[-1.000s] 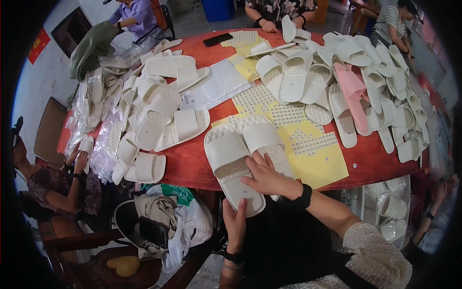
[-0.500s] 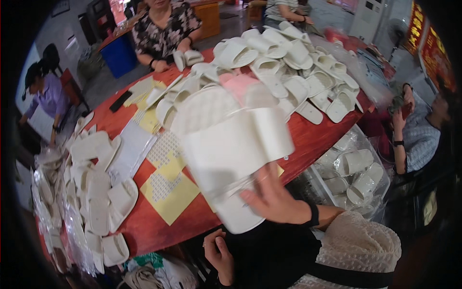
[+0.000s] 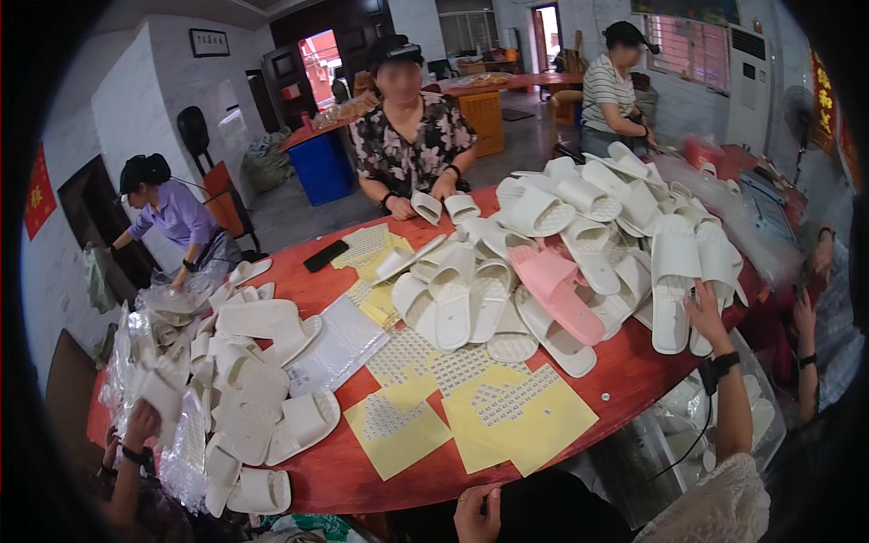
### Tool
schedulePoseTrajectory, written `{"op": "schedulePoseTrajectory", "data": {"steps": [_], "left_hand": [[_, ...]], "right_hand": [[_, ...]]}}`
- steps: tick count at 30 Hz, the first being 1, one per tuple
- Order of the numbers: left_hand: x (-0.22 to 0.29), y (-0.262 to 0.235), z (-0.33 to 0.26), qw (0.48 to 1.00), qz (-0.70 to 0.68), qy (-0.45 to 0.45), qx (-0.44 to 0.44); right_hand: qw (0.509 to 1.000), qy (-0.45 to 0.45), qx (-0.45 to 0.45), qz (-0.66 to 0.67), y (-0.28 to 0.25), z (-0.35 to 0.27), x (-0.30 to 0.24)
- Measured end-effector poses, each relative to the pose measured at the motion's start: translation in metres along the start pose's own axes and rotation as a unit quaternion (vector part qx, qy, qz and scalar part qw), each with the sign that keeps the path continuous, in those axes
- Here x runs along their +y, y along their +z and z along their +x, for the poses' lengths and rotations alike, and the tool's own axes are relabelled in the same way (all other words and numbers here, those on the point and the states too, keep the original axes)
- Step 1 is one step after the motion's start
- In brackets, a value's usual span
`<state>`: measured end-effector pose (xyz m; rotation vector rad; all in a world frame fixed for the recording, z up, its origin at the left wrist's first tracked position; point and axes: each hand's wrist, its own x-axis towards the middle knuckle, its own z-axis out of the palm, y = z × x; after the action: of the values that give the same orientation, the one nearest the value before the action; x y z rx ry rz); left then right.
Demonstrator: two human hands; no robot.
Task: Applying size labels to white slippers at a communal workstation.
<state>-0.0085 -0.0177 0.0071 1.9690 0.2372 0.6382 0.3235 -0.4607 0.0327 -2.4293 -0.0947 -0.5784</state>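
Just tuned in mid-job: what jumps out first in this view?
A big heap of white slippers covers the red table at right, with one pink slipper in its middle. The right hand rests on a white pair at the heap's edge. Yellow sheets lie in front.

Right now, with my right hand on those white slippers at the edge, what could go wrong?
The right hand rests on a pair of white slippers near the table's rim; they could slide off. They lean against the heaped slipper pile, so pulling them might topple neighbours. The left hand is low, too far to steady anything.
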Motion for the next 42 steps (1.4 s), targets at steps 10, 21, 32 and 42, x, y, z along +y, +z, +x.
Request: {"op": "schedulePoseTrajectory", "data": {"steps": [10,21,32,42], "left_hand": [[0.002,0.004,-0.005,1.0,0.002,-0.022,-0.017],[-0.002,-0.008,-0.002,0.998,-0.003,-0.047,-0.032],[0.016,-0.01,0.014,0.998,0.03,-0.045,-0.039],[0.017,-0.054,0.043,0.989,0.115,-0.041,0.078]], "right_hand": [[1.0,0.022,-0.016,-0.016,0.054,0.011,0.049],[0.996,0.042,0.079,0.019,0.053,-0.05,0.023],[0.936,-0.089,-0.253,0.228,0.055,-0.169,-0.253],[0.872,-0.133,-0.4,0.249,0.077,-0.207,-0.312]]}}
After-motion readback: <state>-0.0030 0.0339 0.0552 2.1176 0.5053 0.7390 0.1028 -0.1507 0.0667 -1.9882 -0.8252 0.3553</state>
